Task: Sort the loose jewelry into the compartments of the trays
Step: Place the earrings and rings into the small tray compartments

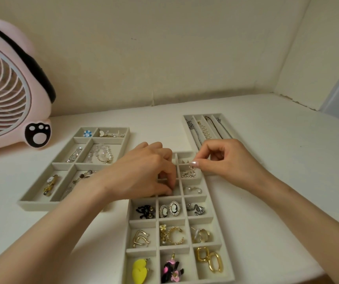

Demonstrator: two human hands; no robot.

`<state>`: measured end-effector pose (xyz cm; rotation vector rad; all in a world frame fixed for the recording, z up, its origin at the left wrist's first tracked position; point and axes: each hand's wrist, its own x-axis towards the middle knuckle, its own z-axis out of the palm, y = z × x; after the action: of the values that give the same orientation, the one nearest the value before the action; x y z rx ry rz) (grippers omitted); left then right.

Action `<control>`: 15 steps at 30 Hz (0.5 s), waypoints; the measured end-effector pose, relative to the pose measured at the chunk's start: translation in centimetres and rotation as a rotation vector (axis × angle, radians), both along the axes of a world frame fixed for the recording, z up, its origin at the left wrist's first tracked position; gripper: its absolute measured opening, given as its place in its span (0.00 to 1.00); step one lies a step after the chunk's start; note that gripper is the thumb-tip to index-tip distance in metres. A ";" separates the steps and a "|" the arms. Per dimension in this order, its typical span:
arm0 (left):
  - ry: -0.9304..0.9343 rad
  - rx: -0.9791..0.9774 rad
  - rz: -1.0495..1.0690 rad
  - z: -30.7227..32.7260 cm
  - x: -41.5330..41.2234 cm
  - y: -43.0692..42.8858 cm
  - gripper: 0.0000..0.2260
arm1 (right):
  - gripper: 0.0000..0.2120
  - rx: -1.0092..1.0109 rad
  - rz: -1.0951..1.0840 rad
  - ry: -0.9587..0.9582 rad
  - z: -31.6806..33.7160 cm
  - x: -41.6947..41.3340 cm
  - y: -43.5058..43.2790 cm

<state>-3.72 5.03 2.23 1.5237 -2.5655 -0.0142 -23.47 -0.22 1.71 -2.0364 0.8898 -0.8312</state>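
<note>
A small silvery piece (192, 163) is pinched between thumb and forefinger of the right grip (223, 160). It is held just above the right-hand column of the grid tray (143, 221), probably to be matched with the silver pieces below. The left grip (144, 171) is curled into a middle-column compartment; whether anything is held cannot be told. Three trays are counted on the desk (266, 140): the grid tray at the near edge, a six-compartment tray (41, 206) leftward, and a four-slot necklace tray (201, 115) beyond.
</note>
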 end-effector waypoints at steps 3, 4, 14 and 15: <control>-0.018 -0.006 0.013 -0.1 0.0 0.0 0.05 | 0.05 0.015 0.005 -0.002 -0.1 -0.1 0.0; -0.021 -0.006 0.017 -0.1 0.0 0.1 0.05 | 0.05 0.017 0.004 0.000 -0.1 -0.1 0.0; -0.043 -0.009 0.052 0.3 0.4 0.3 0.06 | 0.08 0.021 0.018 0.051 -0.4 1.2 0.9; -0.043 -0.008 0.050 0.3 0.4 0.3 0.06 | 0.08 0.018 0.016 0.054 -0.4 1.4 1.0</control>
<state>-3.28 5.30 2.52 1.6023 -2.5559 0.0359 -22.10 0.81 1.35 -2.0566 0.9065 -0.7597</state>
